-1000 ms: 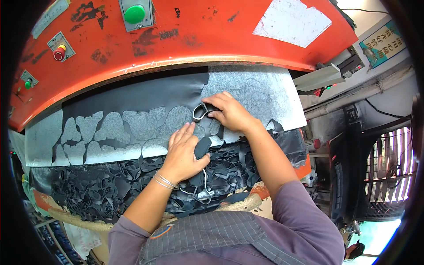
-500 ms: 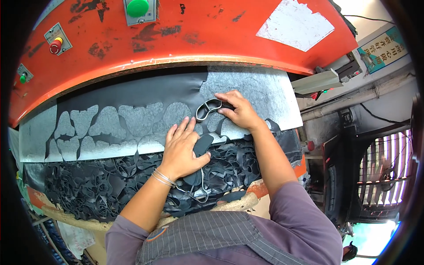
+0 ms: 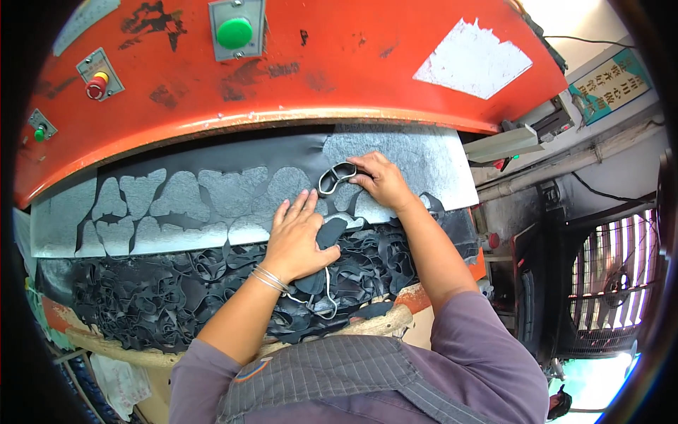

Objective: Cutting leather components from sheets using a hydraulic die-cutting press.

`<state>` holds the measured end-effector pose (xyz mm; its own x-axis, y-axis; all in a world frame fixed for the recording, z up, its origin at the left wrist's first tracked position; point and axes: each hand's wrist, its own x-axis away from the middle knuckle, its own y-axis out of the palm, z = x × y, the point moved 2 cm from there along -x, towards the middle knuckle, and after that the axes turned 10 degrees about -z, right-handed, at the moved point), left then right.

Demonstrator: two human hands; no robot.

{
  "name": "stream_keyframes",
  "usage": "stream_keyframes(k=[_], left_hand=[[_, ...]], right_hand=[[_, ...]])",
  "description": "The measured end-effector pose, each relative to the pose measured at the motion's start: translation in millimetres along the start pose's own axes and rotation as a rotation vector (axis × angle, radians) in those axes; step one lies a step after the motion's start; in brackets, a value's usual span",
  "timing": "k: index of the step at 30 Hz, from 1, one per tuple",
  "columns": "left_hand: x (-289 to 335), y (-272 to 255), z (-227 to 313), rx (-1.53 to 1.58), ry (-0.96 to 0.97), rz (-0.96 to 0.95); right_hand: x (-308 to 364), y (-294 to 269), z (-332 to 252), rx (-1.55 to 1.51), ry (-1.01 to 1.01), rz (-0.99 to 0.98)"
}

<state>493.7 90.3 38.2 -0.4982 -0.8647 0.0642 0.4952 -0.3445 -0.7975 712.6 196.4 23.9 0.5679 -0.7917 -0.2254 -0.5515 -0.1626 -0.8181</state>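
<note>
My right hand [image 3: 382, 182] is closed on a metal cutting die [image 3: 335, 178], a narrow rounded loop with a crossbar. The die stands at the ragged edge of a dark leather-like sheet [image 3: 233, 152] on a pale scuffed board [image 3: 417, 152]. Left of it, my left hand [image 3: 300, 240] stretches its fingers flat over the sheet's cut edge. Its thumb lies across a dark elongated cut piece [image 3: 329, 233], pinning it against the palm. Most of that piece is covered by the hand, so I cannot tell whether it is one or a stack. Below it hangs a thin pale strip [image 3: 329, 286].
A heap of dark offcuts [image 3: 162, 297] lies along the board's near side. Beyond the board rises a red machine beam [image 3: 318, 85] with a green button [image 3: 234, 33] and a red stop button [image 3: 97, 86]. At right stands a large fan [image 3: 614, 283].
My view has tipped, so the beam and board appear lower in the picture. The die in my right hand has turned slightly. My left hand has stayed at nearly the same place on the sheet.
</note>
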Motion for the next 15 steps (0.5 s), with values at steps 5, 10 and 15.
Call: stream_keyframes(k=[5,10,15], left_hand=[[23,-12,-33,0.623,-0.129,0.293],[104,-125,-147,0.777,-0.112,0.995],[194,-256,-208,0.488,-0.039,1.661]], right_hand=[[5,-7,-31,0.081,0.022,0.080],[16,-12,-80,-0.067,0.167,0.148],[-52,-43,-185,-0.106,-0.198,0.290]])
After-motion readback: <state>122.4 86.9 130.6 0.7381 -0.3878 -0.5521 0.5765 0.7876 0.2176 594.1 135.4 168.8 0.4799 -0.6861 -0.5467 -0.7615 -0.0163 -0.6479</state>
